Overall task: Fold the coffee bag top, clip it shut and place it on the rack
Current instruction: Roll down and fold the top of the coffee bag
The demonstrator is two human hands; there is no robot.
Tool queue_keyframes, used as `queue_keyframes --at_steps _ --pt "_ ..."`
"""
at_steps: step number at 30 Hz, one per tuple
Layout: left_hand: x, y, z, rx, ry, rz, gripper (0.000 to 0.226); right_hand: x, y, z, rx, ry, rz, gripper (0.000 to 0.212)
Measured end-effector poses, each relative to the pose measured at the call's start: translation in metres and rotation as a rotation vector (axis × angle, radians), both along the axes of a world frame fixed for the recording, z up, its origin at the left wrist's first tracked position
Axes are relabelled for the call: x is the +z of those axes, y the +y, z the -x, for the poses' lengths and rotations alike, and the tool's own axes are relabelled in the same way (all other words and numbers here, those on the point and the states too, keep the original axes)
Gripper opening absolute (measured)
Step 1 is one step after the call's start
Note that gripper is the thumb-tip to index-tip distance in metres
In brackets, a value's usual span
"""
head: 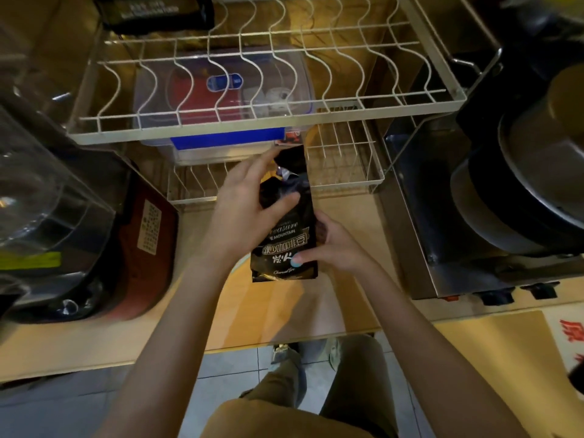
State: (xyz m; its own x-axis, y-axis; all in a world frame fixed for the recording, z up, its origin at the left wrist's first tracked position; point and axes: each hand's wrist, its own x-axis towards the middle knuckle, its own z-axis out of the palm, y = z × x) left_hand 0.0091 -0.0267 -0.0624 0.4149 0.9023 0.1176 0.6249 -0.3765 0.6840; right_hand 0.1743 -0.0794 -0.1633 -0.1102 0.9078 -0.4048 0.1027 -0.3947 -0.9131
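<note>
We stand at a wooden counter (347,200), holding a glossy black coffee bag (286,245) upright on it, just in front of a white wire rack (252,124). Our left hand (243,203) curls around the bag's crumpled top, thumb pressing its front; our right hand (331,245) clasps the lower right side, thumb across the printed label. We judge the foil soft, crinkly and a little slippery, the beans settled low and light. The best hold seems the flat empty top. No clip is visible, possibly hidden.
</note>
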Motion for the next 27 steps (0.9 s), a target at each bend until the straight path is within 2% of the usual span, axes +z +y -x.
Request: queue_keyframes --at_steps 2,4,6,9,11,13,18,21,23,25,27 --pt "-0.014 -0.015 0.014 0.188 -0.054 -0.102 0.062 0.002 0.003 0.0 -0.023 -0.019 0.003 0.09" --pt "-0.035 -0.034 0.027 0.357 -0.174 -0.134 0.058 0.004 0.005 -0.002 -0.03 -0.035 0.006 0.081" --pt "-0.064 -0.053 0.037 0.422 -0.26 0.017 0.058 0.005 0.007 -0.002 -0.029 -0.057 0.003 0.073" --pt "-0.111 -0.074 0.044 0.368 -0.195 0.27 0.062 0.005 0.008 -0.002 -0.068 -0.062 0.006 0.065" --pt "-0.133 -0.079 0.043 0.344 -0.131 0.339 0.06 0.006 0.008 -0.002 -0.078 -0.055 0.015 0.061" --pt "-0.145 -0.077 0.04 0.359 -0.149 0.373 0.055 0.007 0.008 -0.001 -0.064 -0.065 0.021 0.057" --pt "-0.156 -0.071 0.036 0.452 -0.276 0.379 0.036 0.01 0.006 -0.003 -0.102 -0.003 0.091 0.057" --pt "-0.156 -0.07 0.035 0.468 -0.25 0.343 0.028 0.012 0.003 -0.002 -0.134 -0.023 0.125 0.063" --pt "-0.158 -0.071 0.038 0.461 -0.209 0.308 0.024 0.015 0.003 0.001 -0.188 -0.051 0.135 0.075" --pt "-0.157 -0.069 0.037 0.427 -0.166 0.267 0.023 0.023 0.002 0.006 -0.311 -0.124 0.048 0.083" --pt "-0.157 -0.068 0.042 0.429 -0.132 0.227 0.022 0.035 0.001 0.018 -0.403 -0.392 -0.191 0.07"
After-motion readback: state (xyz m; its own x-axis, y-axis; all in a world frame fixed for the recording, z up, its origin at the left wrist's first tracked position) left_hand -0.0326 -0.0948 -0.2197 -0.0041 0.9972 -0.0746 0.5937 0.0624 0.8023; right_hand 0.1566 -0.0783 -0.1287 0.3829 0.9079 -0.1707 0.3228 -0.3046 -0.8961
